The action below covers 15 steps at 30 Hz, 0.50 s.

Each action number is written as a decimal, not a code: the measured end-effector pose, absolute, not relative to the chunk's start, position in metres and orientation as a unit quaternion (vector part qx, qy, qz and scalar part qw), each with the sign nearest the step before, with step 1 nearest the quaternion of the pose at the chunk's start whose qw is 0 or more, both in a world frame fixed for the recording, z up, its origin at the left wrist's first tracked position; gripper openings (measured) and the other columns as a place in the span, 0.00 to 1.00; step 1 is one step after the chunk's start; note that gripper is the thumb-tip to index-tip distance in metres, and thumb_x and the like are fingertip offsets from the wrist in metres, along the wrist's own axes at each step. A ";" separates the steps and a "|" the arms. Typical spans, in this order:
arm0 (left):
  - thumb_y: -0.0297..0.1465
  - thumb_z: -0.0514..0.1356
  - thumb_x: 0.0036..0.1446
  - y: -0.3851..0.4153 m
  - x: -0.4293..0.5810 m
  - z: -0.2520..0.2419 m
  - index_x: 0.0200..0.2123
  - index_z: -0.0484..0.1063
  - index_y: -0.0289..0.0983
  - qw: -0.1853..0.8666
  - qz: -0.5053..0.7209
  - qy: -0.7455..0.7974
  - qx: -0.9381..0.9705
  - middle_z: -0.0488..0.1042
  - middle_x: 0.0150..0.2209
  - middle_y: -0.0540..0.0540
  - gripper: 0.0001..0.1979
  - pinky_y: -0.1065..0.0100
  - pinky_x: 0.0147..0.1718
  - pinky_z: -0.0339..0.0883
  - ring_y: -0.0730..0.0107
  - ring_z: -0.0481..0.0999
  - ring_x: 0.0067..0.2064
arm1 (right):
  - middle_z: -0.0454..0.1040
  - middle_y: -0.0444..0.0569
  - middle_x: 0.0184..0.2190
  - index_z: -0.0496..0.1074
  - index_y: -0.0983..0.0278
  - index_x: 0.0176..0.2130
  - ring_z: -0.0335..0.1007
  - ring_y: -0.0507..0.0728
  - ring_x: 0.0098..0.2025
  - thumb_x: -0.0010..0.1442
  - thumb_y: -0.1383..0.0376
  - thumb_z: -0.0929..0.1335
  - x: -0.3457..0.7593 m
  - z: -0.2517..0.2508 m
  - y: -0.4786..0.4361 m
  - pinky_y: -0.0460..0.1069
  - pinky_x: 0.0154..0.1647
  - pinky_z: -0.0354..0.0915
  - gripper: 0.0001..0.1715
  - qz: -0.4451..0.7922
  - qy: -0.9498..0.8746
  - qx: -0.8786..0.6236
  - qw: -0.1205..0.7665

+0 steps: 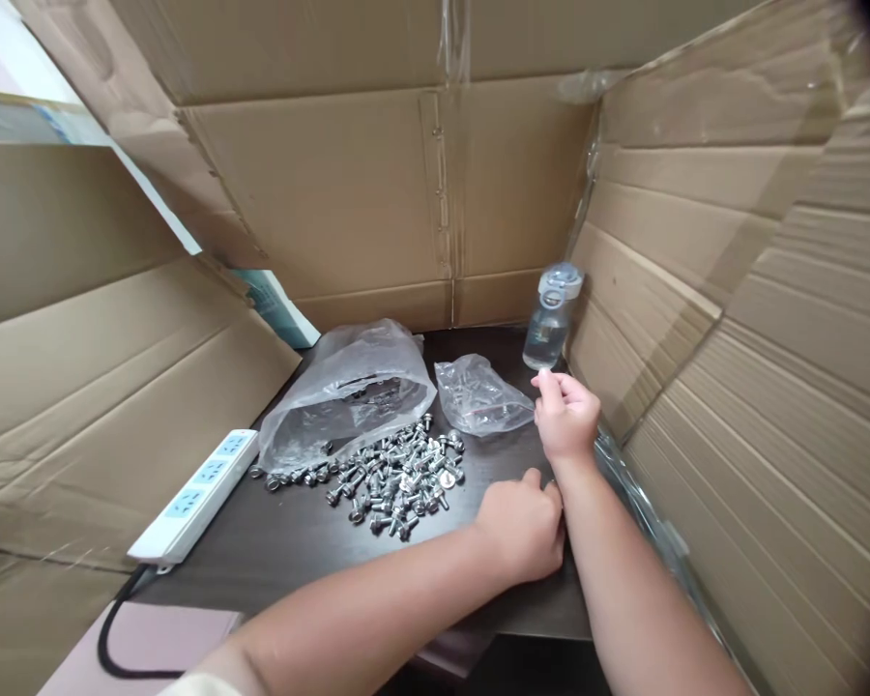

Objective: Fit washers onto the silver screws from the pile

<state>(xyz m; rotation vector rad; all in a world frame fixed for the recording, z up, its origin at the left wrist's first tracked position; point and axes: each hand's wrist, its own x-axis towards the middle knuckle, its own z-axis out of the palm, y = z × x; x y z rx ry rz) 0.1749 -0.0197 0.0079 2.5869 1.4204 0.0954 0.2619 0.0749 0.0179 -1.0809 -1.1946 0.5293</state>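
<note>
A loose heap of steel flanged screws (395, 480) lies on the dark wooden tabletop (319, 551), spilling from the mouth of a clear plastic bag (344, 396) that holds more of them. My right hand (565, 416) hangs just above the table, next to a smaller clear zip bag of screws (480, 396). Its finger and thumb are pinched together, and nothing shows between them. My left hand (522, 527) rests on the tabletop to the right of the heap, its fingers curled and partly hidden, touching no screw.
A white power strip (195, 496) lies at the table's left edge with a black cable. A clear water bottle (551, 316) stands at the back right corner. Cardboard sheets (319, 184) wall the back and both sides. A pale pink sheet (137, 643) sits below the front left edge.
</note>
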 end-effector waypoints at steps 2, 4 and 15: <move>0.36 0.53 0.57 -0.018 0.174 0.003 0.44 0.71 0.33 0.100 0.030 0.489 0.866 0.72 0.39 0.38 0.16 0.58 0.28 0.72 0.54 0.78 0.32 | 0.60 0.41 0.15 0.73 0.68 0.28 0.55 0.50 0.18 0.62 0.52 0.64 0.259 0.019 0.073 0.46 0.20 0.55 0.23 0.219 -0.524 -0.488 0.663; 0.36 0.52 0.58 -0.016 0.173 -0.001 0.45 0.71 0.33 0.105 0.027 0.492 0.864 0.72 0.39 0.37 0.17 0.58 0.29 0.72 0.54 0.78 0.33 | 0.60 0.41 0.15 0.73 0.68 0.26 0.55 0.50 0.19 0.60 0.52 0.65 0.256 0.021 0.070 0.46 0.21 0.55 0.23 0.208 -0.526 -0.494 0.660; 0.37 0.54 0.54 -0.013 0.174 -0.008 0.41 0.73 0.32 0.127 0.026 0.491 0.862 0.75 0.36 0.36 0.17 0.55 0.28 0.74 0.52 0.78 0.32 | 0.66 0.45 0.18 0.72 0.67 0.23 0.58 0.52 0.23 0.60 0.53 0.66 0.249 0.020 0.062 0.47 0.23 0.56 0.23 0.195 -0.568 -0.488 0.634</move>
